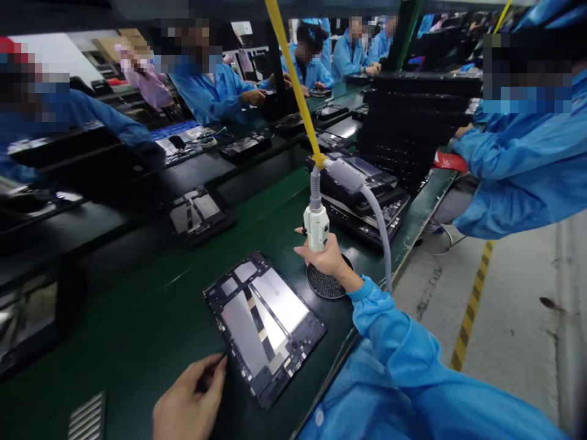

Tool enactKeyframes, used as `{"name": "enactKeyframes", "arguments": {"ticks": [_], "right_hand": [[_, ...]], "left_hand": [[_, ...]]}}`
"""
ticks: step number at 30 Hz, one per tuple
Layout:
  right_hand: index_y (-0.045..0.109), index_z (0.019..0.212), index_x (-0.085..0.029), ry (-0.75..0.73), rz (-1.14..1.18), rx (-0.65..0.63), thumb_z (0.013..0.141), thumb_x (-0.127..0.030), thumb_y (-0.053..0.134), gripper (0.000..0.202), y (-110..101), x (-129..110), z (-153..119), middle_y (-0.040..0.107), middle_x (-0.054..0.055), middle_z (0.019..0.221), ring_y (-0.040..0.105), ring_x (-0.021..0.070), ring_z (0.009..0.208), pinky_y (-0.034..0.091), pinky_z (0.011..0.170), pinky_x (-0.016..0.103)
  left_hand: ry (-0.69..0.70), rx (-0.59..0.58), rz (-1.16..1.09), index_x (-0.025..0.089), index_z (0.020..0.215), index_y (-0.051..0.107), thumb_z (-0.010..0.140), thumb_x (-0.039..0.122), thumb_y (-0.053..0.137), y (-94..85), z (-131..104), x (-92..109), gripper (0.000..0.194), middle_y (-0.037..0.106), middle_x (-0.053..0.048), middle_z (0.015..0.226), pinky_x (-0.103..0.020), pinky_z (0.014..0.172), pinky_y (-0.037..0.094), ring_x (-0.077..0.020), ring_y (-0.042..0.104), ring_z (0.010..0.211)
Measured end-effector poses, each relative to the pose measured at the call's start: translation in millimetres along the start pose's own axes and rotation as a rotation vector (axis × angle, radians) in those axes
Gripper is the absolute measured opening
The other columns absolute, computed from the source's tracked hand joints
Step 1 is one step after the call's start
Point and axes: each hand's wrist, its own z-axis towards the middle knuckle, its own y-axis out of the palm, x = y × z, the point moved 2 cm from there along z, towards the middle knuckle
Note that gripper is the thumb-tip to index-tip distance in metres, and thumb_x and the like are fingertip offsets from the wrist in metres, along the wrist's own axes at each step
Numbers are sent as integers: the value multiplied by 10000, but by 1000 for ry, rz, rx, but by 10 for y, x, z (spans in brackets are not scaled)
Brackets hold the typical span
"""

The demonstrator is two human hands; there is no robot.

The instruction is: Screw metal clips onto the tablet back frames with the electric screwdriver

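My right hand (pixel 324 258) is wrapped round a white electric screwdriver (pixel 316 226), whose grey cable leaves its top beside a yellow strap (pixel 298 91). The screwdriver's lower end is hidden behind my fingers. Beneath that hand sits a round black dish with a textured surface (pixel 323 282). An opened tablet (pixel 288 299), its silver battery cells and ribbon cables exposed, lies flat on the dark green bench. Close to its lower left edge is my left hand (pixel 190 397), thumb and fingers pinched together; what they hold, if anything, I cannot make out.
Opened devices are stacked (pixel 367 201) behind the dish, with a tall dark stack (pixel 398 128) beyond. Another opened tablet (pixel 197 211) lies further left. A ridged metal piece (pixel 87 418) is at the lower left. Co-workers in blue sit across and to the right (pixel 527 165).
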Motion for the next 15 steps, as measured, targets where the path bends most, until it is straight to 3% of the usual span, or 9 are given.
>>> {"name": "enactKeyframes", "arguments": {"ticks": [3, 7, 11, 15], "right_hand": [[639, 744, -182, -79, 18, 32, 684, -245, 731, 126, 36, -194, -44, 535, -63, 425, 497, 110, 384, 506, 516, 293], [630, 1004, -189, -119, 154, -52, 729, -237, 726, 295, 365, -527, -148, 548, -91, 447, 481, 97, 355, 447, 430, 251], [628, 948, -180, -44, 206, -280, 712, -233, 725, 260, 994, -650, -286, 573, -76, 463, 517, 101, 372, 464, 446, 252], [637, 879, -174, 63, 180, -387, 680, -244, 725, 229, 1503, -471, -325, 540, -87, 420, 508, 104, 359, 454, 438, 251]], "left_hand": [[111, 88, -117, 216, 731, 708, 724, 455, 550, 142, 6, 286, 287, 686, -23, 631, -263, 527, 471, -180, 630, 551], [250, 83, -179, 208, 739, 698, 799, 346, 487, 304, -6, 448, 259, 635, -11, 629, -256, 549, 432, -149, 590, 562], [224, 45, -210, 212, 801, 706, 827, 305, 491, 331, 14, 363, 236, 660, -8, 693, -253, 567, 426, -140, 586, 589], [145, 197, -200, 192, 852, 704, 843, 378, 501, 201, 28, 93, 276, 666, -16, 708, -271, 574, 443, -149, 578, 569]]}}
